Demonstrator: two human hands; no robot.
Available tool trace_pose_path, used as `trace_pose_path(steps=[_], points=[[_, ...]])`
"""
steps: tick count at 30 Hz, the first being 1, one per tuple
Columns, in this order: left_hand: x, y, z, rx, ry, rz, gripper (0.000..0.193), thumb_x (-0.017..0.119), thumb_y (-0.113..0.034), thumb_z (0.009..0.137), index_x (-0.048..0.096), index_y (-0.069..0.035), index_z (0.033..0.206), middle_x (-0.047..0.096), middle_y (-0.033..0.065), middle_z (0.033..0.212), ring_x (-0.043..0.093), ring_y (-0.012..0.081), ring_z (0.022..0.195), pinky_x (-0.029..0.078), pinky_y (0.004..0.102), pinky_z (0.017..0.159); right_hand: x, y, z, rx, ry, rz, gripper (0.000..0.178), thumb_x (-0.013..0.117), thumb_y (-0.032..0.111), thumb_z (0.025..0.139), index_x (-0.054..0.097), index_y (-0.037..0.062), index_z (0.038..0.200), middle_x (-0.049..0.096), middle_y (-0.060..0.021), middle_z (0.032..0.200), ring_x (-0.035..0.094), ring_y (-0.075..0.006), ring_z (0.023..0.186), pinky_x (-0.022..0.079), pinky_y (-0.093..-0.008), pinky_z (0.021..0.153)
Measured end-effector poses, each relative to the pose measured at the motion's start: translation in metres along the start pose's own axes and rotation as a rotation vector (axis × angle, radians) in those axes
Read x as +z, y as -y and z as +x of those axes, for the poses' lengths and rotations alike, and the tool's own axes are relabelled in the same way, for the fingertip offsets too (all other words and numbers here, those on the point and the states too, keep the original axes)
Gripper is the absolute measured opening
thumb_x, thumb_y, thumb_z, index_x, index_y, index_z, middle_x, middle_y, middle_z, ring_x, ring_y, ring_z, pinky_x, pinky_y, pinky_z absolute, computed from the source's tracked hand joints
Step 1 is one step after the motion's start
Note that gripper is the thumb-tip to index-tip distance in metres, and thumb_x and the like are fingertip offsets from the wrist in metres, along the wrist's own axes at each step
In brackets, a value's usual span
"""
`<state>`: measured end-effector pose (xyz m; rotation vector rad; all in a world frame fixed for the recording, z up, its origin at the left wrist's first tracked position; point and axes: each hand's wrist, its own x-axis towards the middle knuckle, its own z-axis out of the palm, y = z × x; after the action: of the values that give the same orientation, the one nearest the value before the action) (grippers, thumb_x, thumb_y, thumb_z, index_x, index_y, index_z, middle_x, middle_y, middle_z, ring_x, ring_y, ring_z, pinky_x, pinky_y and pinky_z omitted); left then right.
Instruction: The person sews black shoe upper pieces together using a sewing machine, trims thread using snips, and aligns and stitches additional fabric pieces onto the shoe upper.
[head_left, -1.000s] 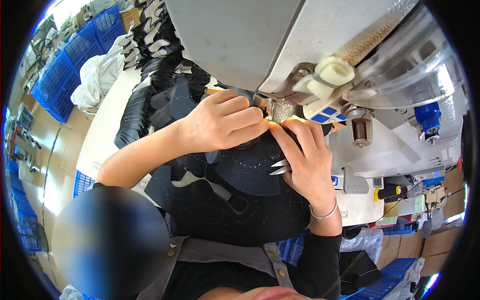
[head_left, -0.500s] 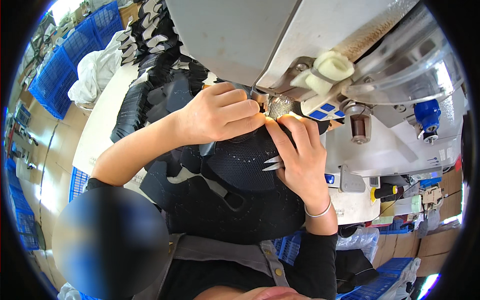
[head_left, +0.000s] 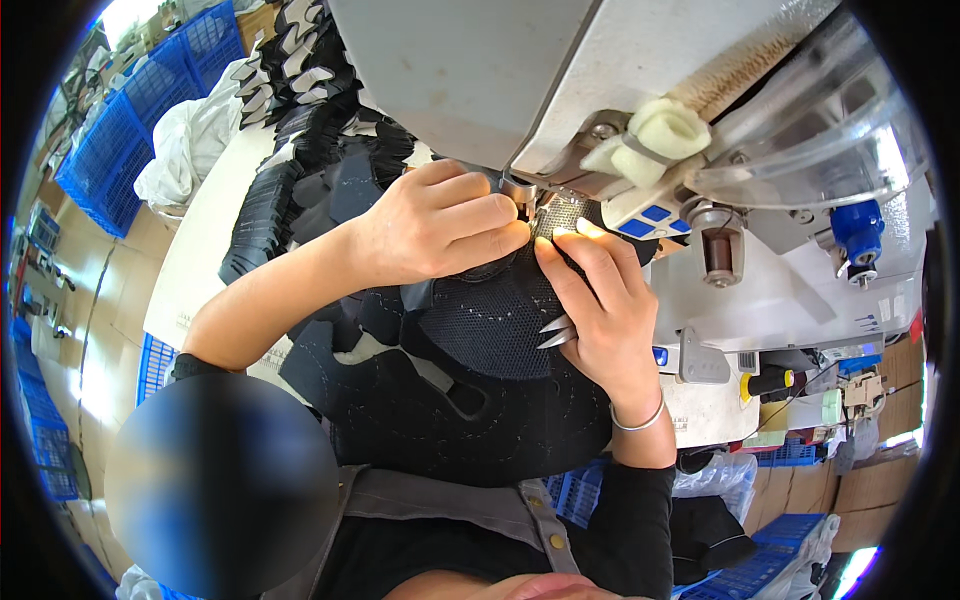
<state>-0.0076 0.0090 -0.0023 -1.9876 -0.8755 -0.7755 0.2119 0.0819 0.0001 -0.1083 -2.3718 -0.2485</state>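
Black mesh fabric (head_left: 490, 325), joined to larger black cut pieces with pale stitch lines, lies under the head of a sewing machine (head_left: 450, 70). My left hand (head_left: 440, 225) has its fingers curled and pinched on the fabric's edge beside the metal presser area (head_left: 520, 195); the tips are partly hidden. Just to the right of the needle area, my right hand (head_left: 605, 300) presses its fingertips onto the lit mesh. Thread snips (head_left: 557, 332) are tucked in that same hand, their two pointed blades sticking out toward the left. A bracelet circles the right wrist.
Stacked black and white cut pieces (head_left: 285, 150) cover the table's left side. A bobbin-like spool (head_left: 718, 250) and a blue-buttoned panel (head_left: 645, 215) are mounted right of the needle. Blue crates (head_left: 155, 90) stand at left; a yellow-ended thread cone (head_left: 768, 385) lies at right.
My right hand has slid slightly right, and the snips' blades with it. The mesh has shifted a little under the fingers. My left hand stays almost in place.
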Motion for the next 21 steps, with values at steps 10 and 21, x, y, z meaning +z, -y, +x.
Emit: trace_pose_path(steps=[10, 21], points=[[0.0011, 0.0003, -0.0004, -0.006, 0.007, 0.001, 0.020, 0.070, -0.012, 0.067, 0.062, -0.009, 0.085, 0.045, -0.0004, 0.079, 0.054, 0.0121, 0.068, 0.047, 0.0267, 0.062, -0.0002, -0.0011, 0.0007, 0.000, -0.008, 0.004, 0.049, 0.067, 0.003, 0.062, 0.066, 0.0036, 0.111, 0.060, -0.0071, 0.108, 0.064, -0.0241, 0.093, 0.054, -0.0296, 0.064], [0.0009, 0.0026, 0.0000, 0.003, 0.002, -0.011, 0.021, 0.070, -0.011, 0.068, 0.060, -0.009, 0.087, 0.044, -0.0011, 0.077, 0.052, 0.0111, 0.066, 0.045, 0.0259, 0.060, 0.0000, -0.0015, 0.0001, 0.079, 0.006, 0.056, 0.047, 0.066, 0.000, 0.063, 0.067, 0.0065, 0.109, 0.061, -0.0051, 0.107, 0.063, -0.0252, 0.091, 0.052, -0.0330, 0.068]])
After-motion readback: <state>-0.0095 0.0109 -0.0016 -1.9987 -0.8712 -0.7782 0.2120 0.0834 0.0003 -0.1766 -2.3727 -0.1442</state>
